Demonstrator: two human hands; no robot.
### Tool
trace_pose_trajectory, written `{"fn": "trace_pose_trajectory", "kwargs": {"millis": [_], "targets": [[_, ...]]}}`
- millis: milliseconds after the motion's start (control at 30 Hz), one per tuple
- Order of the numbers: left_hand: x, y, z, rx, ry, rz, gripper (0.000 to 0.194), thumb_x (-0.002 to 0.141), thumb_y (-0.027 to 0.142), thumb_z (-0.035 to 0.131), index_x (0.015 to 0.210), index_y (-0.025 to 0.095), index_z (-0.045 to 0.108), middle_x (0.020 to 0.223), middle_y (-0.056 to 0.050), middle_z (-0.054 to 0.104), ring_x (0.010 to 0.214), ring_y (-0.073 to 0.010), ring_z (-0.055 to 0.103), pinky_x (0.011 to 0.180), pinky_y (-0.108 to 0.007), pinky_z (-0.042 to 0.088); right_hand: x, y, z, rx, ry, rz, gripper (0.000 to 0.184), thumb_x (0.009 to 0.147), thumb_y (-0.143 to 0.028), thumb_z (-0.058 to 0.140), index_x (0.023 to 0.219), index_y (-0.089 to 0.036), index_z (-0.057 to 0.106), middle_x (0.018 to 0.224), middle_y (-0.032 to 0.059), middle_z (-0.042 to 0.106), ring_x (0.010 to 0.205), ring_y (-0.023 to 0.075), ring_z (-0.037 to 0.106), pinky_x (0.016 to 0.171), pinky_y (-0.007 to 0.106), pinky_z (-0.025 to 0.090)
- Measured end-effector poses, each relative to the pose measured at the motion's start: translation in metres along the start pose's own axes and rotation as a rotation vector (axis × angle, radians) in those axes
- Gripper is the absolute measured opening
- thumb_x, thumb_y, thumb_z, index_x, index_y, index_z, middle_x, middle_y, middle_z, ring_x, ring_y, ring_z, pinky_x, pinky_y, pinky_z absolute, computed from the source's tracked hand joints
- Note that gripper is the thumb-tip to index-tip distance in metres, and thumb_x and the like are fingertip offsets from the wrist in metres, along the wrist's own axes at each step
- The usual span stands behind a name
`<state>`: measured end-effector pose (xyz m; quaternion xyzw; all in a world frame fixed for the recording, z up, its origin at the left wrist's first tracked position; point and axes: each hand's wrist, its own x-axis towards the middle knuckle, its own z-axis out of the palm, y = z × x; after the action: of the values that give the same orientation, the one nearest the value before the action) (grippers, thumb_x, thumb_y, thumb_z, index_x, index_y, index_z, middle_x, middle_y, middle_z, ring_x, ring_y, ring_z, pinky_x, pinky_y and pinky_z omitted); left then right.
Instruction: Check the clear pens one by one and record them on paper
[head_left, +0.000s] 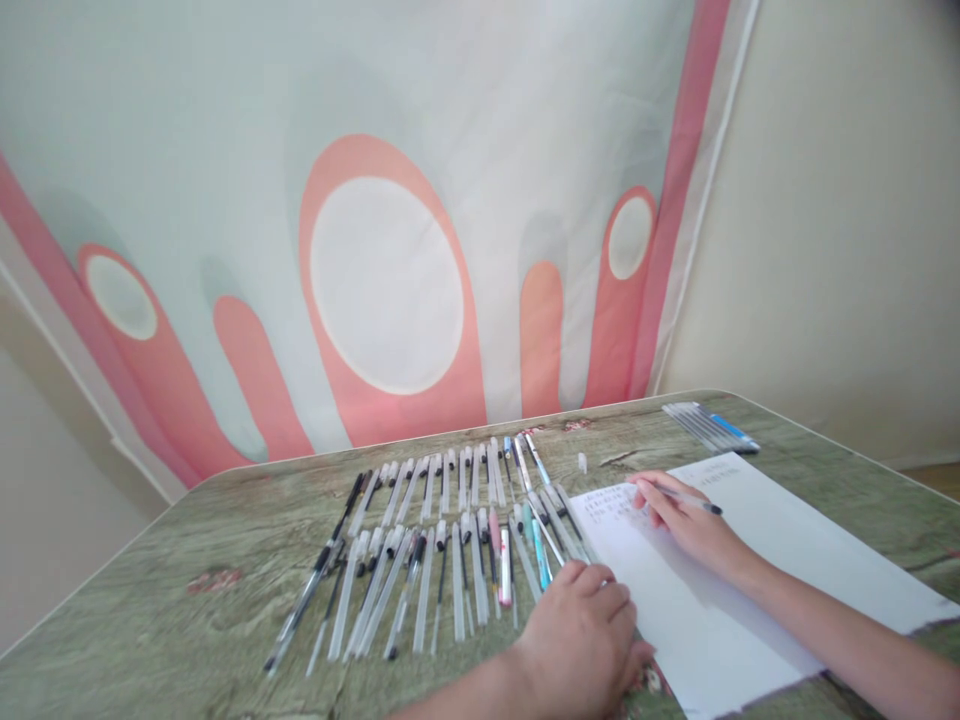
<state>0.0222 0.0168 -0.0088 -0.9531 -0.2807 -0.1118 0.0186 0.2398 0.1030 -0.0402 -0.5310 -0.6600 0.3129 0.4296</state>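
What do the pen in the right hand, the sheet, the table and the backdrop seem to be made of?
Pen: probably smooth plastic, judging by its pale, translucent-looking barrel.
Sheet: paper, matte white, thin and bearing writing.
Table: wood-look top, fairly matte; the grain could be real or printed.
Backdrop: cloth or vinyl, matte, faintly creased; which is unclear.

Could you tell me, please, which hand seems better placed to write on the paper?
Probably the right hand: it holds a clear, black-ended pen over the white rectangular paper, while the left hand lies by the paper's edge.
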Motion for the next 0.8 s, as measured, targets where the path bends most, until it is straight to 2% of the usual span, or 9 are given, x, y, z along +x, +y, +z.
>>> {"fn": "trace_pose_trajectory", "kwargs": {"millis": [267, 400, 500, 600, 700, 800], "targets": [[0.001, -0.001, -0.004, -0.010, 0.004, 0.003, 0.028, 0.087, 0.037, 0.039, 0.093, 0.016, 0.056, 0.090, -0.005, 0.060, 0.097, -0.0180, 0.047, 0.084, -0.032, 0.033, -0.007, -0.005, -0.003, -0.068, 0.009, -0.035, 0.028, 0.084, -0.042, 0.041, 0.099, -0.021, 0.052, 0.067, -0.0005, 0.057, 0.059, 0.0141, 0.054, 0.060, 0.027, 0.043], [0.001, -0.002, -0.004, -0.017, 0.009, 0.000, 0.028, 0.086, 0.037, 0.040, 0.093, 0.016, 0.057, 0.090, -0.005, 0.060, 0.097, -0.0181, 0.047, 0.084, -0.032, 0.033, 0.006, -0.019, -0.008, -0.073, 0.035, -0.098, 0.026, 0.080, -0.039, 0.048, 0.100, -0.021, 0.050, 0.076, 0.0013, 0.060, 0.067, 0.0158, 0.056, 0.062, 0.027, 0.043], [0.001, -0.003, 0.000, -0.005, 0.017, 0.005, 0.028, 0.086, 0.038, 0.041, 0.094, 0.016, 0.057, 0.089, -0.006, 0.061, 0.096, -0.0181, 0.047, 0.083, -0.032, 0.033, 0.038, -0.037, -0.006, -0.069, -0.069, -0.196, 0.024, 0.078, -0.034, 0.052, 0.098, -0.021, 0.049, 0.078, 0.0013, 0.060, 0.067, 0.0148, 0.056, 0.063, 0.027, 0.042], [0.001, -0.006, 0.007, 0.012, 0.041, 0.023, 0.029, 0.085, 0.039, 0.042, 0.092, 0.015, 0.057, 0.089, -0.006, 0.061, 0.095, -0.0184, 0.048, 0.082, -0.031, 0.033, 0.085, -0.044, 0.010, -0.083, -0.220, -0.310, 0.021, 0.075, -0.027, 0.055, 0.094, -0.020, 0.050, 0.079, 0.0017, 0.061, 0.071, 0.0156, 0.057, 0.068, 0.028, 0.042], [0.002, -0.010, 0.015, 0.044, 0.056, 0.050, 0.031, 0.084, 0.041, 0.043, 0.091, 0.015, 0.057, 0.088, -0.006, 0.061, 0.093, -0.0187, 0.048, 0.080, -0.031, 0.034, 0.128, -0.034, 0.040, -0.100, -0.276, -0.329, 0.021, 0.072, -0.022, 0.057, 0.091, -0.020, 0.048, 0.079, 0.0016, 0.062, 0.071, 0.0154, 0.057, 0.068, 0.029, 0.042], [0.002, -0.013, 0.022, 0.065, 0.069, 0.069, 0.032, 0.084, 0.043, 0.042, 0.090, 0.015, 0.057, 0.086, -0.006, 0.061, 0.091, -0.0183, 0.049, 0.077, -0.030, 0.034, 0.158, -0.016, 0.072, -0.095, -0.295, -0.322, 0.023, 0.070, -0.016, 0.056, 0.090, -0.019, 0.046, 0.080, 0.0016, 0.062, 0.070, 0.0144, 0.057, 0.068, 0.028, 0.042]]}}
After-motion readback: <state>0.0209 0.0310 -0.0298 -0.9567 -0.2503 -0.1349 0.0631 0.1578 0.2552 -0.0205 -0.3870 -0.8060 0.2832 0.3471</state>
